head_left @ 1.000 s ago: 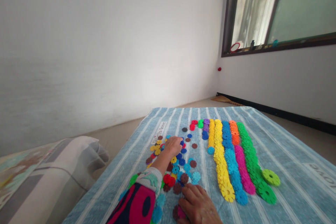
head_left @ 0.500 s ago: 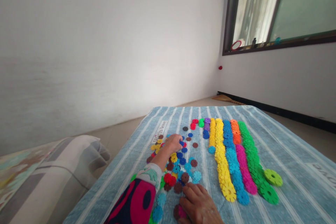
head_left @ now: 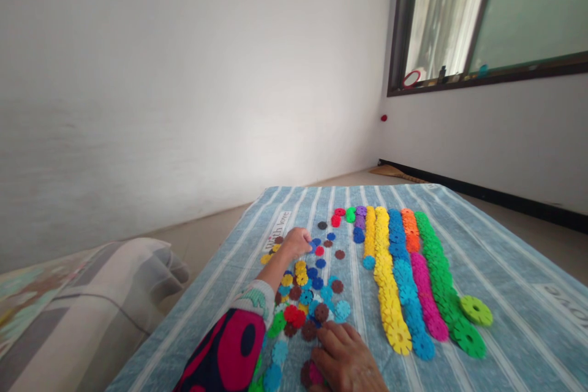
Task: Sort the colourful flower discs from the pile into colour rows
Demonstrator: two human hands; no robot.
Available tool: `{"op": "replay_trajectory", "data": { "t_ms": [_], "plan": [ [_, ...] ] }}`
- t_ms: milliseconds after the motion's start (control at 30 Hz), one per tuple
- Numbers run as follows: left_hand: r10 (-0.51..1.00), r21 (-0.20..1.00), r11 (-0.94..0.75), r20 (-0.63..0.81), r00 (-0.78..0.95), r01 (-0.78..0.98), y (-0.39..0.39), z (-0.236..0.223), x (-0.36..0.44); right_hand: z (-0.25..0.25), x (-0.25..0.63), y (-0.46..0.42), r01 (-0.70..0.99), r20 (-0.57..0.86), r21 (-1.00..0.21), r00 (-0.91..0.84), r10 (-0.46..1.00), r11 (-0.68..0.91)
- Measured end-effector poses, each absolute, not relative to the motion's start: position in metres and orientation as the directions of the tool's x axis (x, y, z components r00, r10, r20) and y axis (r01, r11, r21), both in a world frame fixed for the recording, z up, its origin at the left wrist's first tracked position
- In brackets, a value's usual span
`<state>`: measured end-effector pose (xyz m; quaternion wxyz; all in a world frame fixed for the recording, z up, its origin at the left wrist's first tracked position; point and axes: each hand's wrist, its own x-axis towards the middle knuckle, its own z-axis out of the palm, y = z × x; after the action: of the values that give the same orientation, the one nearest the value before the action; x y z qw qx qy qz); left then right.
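My left hand (head_left: 297, 242), in a knit cuff and patterned sleeve, is curled over the far end of the loose pile, fingertips next to several blue notched discs (head_left: 313, 272). What its fingers hold, if anything, is hidden. Nearer to me, my right hand (head_left: 351, 358) rests low over the cloth. Its thumb and finger close around a pink notched disc (head_left: 315, 373), partly covered, with a brown disc (head_left: 306, 373) beside it. Between the hands lie mixed discs, including a brown one (head_left: 321, 312) and a red one (head_left: 297, 318).
Overlapping rows stand on the right: yellow (head_left: 388, 291), blue (head_left: 406, 282), pink (head_left: 428, 303) and green (head_left: 438, 263). A lime disc (head_left: 476, 310) lies beside the green row. A striped cloth (head_left: 519, 312) covers the table; striped bedding (head_left: 105, 306) is at left.
My left hand has drawn slightly back and left, and its fingers are more curled, uncovering discs beside it. My right hand has barely moved. The view has shifted a little.
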<state>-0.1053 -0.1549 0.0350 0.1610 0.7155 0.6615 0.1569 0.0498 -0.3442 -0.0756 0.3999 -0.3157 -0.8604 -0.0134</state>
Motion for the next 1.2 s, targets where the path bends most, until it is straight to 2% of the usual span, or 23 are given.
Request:
{"op": "replay_trajectory", "data": {
  "t_ms": [233,733,1000,1200],
  "plan": [
    [1.0,0.488,0.009,-0.012,-0.004,0.873,-0.131,0.034,-0.104,-0.075,0.047,-0.342,0.559,0.754,-0.198,-0.438,0.49,0.805],
    [0.996,0.384,0.01,-0.086,0.025,0.923,-0.121,0.03,-0.084,-0.068,0.045,-0.343,0.563,0.8,-0.192,-0.385,0.461,0.804],
    [1.0,0.354,-0.014,-0.002,0.015,0.935,-0.133,0.031,-0.083,-0.076,0.046,-0.342,0.578,0.695,-0.22,-0.472,0.542,0.786],
    [0.994,0.363,-0.111,0.062,0.095,0.925,-0.136,0.041,-0.068,-0.082,0.042,-0.339,0.625,0.626,-0.17,-0.529,0.574,0.762]
  ]
}}
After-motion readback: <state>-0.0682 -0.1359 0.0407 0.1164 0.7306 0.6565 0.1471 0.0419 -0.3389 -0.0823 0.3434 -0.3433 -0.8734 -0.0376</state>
